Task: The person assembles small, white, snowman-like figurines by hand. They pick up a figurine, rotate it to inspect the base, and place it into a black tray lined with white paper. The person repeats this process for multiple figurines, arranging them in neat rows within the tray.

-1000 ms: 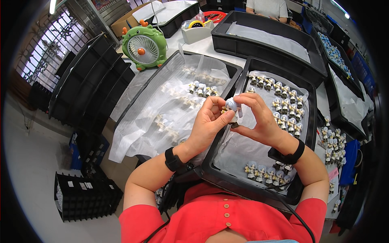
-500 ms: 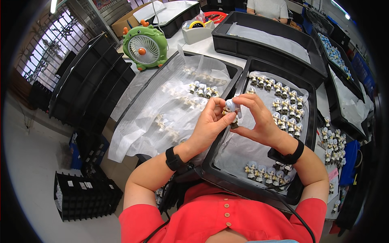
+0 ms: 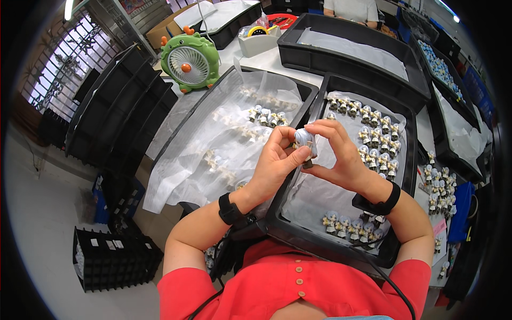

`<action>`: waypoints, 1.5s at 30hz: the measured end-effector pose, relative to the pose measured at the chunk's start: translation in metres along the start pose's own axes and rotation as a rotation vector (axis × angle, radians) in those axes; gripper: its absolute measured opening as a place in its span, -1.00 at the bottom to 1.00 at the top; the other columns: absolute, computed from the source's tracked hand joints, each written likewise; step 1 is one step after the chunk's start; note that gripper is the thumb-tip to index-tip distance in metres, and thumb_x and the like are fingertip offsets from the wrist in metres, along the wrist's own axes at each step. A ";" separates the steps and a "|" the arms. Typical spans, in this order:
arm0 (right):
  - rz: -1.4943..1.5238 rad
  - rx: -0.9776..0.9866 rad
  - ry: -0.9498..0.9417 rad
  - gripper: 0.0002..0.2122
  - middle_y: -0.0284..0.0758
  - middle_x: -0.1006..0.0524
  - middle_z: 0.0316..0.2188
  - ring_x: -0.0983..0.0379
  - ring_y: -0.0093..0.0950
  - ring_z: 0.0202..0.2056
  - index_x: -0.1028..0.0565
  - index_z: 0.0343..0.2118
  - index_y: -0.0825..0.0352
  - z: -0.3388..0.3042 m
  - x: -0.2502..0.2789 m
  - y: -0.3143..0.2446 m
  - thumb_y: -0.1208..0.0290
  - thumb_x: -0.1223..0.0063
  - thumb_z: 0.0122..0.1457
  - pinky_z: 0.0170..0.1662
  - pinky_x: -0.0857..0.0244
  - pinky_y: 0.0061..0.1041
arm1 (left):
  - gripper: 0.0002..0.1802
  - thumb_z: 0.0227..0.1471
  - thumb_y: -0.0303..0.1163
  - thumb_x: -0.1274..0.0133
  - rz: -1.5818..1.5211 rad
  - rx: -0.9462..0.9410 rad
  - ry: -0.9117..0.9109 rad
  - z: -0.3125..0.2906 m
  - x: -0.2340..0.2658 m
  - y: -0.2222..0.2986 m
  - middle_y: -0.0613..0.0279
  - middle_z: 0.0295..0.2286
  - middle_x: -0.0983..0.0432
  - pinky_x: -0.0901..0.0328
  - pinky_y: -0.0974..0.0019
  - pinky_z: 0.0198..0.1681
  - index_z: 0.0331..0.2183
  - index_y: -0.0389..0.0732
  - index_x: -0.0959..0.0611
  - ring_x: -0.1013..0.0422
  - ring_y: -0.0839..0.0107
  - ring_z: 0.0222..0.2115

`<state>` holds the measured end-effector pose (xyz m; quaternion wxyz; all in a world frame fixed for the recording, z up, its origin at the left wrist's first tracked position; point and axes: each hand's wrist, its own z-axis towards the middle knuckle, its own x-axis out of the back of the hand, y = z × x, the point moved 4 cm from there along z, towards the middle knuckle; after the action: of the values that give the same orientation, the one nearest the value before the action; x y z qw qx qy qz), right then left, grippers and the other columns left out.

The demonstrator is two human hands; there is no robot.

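Observation:
Between my hands, over the gap where two trays meet, is a small figurine [image 3: 304,140] with pale blue-white hair and a dark base. My left hand [image 3: 276,157] pinches it between thumb and curled fingers. My right hand [image 3: 341,158] curves round its other side, fingertips at the head and thumb by the base. Under my right hand lies a black tray [image 3: 409,160] lined with white sheet, with rows of similar figurines [image 3: 374,140] at its far right and a group [image 3: 352,228] near its front. More figurines lie beneath a thin translucent sheet [image 3: 181,154] in the left black tray [image 3: 308,101].
A green fan [image 3: 190,61] stands at the back left near a tape dispenser [image 3: 258,40]. Another black tray [image 3: 298,56] sits behind. Loose figurines [image 3: 440,189] crowd the table at right. Stacked black crates [image 3: 114,112] rise at left. A person [image 3: 352,9] is across the table.
The figurine has been turned in my fingers, so more of its pale hair shows now. Both hands stay in nearly the same place.

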<state>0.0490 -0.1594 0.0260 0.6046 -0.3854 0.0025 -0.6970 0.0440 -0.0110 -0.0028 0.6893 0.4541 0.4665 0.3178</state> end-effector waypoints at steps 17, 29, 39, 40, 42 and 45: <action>-0.005 0.045 -0.034 -0.36 -0.22 -0.36 -0.11 -0.30 -0.23 -0.08 -0.32 -0.05 0.29 0.000 -0.005 0.000 0.55 -0.33 -0.31 -0.03 -0.23 -0.33 | -0.62 0.02 -0.44 -0.11 0.148 0.071 0.042 -0.003 0.003 -0.001 0.27 -0.35 -0.43 -0.34 0.45 -0.26 -0.13 -0.27 -0.37 -0.39 0.55 -0.36; -0.007 0.074 -0.026 -0.27 -0.21 -0.33 -0.11 -0.28 -0.23 -0.09 -0.26 0.05 0.26 -0.001 -0.003 -0.002 0.54 -0.33 -0.31 -0.04 -0.23 -0.34 | -0.45 0.01 -0.53 -0.02 0.111 0.029 -0.014 -0.006 -0.004 0.004 0.18 -0.23 -0.39 -0.34 0.37 -0.15 0.05 -0.31 -0.27 -0.40 0.43 -0.22; 0.095 -0.023 -0.013 -0.19 -0.25 -0.36 -0.08 -0.30 -0.28 -0.10 -0.22 0.11 0.24 0.000 -0.001 0.001 0.49 -0.38 -0.31 -0.02 -0.21 -0.38 | -0.43 0.07 -0.50 0.17 -0.182 0.098 -0.095 0.000 -0.002 0.007 0.06 -0.05 -0.35 -0.34 0.23 -0.08 0.14 -0.27 -0.18 -0.42 0.23 -0.13; 0.100 -0.040 -0.015 -0.19 -0.25 -0.36 -0.08 -0.31 -0.29 -0.10 -0.22 0.11 0.24 0.000 -0.001 0.002 0.48 -0.38 -0.31 -0.02 -0.21 -0.38 | -0.43 0.07 -0.50 0.16 -0.202 0.104 -0.097 0.000 -0.002 0.007 0.06 -0.05 -0.35 -0.34 0.24 -0.08 0.14 -0.27 -0.18 -0.42 0.23 -0.13; 0.109 -0.075 -0.019 -0.19 -0.25 -0.37 -0.07 -0.32 -0.31 -0.10 -0.22 0.11 0.25 0.000 0.000 0.003 0.46 -0.39 -0.32 -0.02 -0.22 -0.39 | -0.43 0.09 -0.47 0.16 -0.205 0.110 -0.087 0.000 -0.001 0.006 0.07 -0.04 -0.34 -0.34 0.25 -0.09 0.15 -0.26 -0.18 -0.41 0.23 -0.12; 0.122 -0.115 -0.009 -0.21 -0.25 -0.38 -0.09 -0.32 -0.32 -0.10 -0.23 0.10 0.26 -0.001 0.000 0.005 0.44 -0.39 -0.30 -0.02 -0.22 -0.40 | -0.45 0.13 -0.42 0.16 -0.210 0.105 -0.076 0.001 -0.001 0.006 0.08 -0.03 -0.33 -0.34 0.26 -0.10 0.15 -0.25 -0.17 -0.41 0.24 -0.11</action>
<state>0.0526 -0.1607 0.0232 0.6230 -0.4218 0.0634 -0.6557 0.0443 -0.0094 0.0034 0.7113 0.4496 0.5012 0.2016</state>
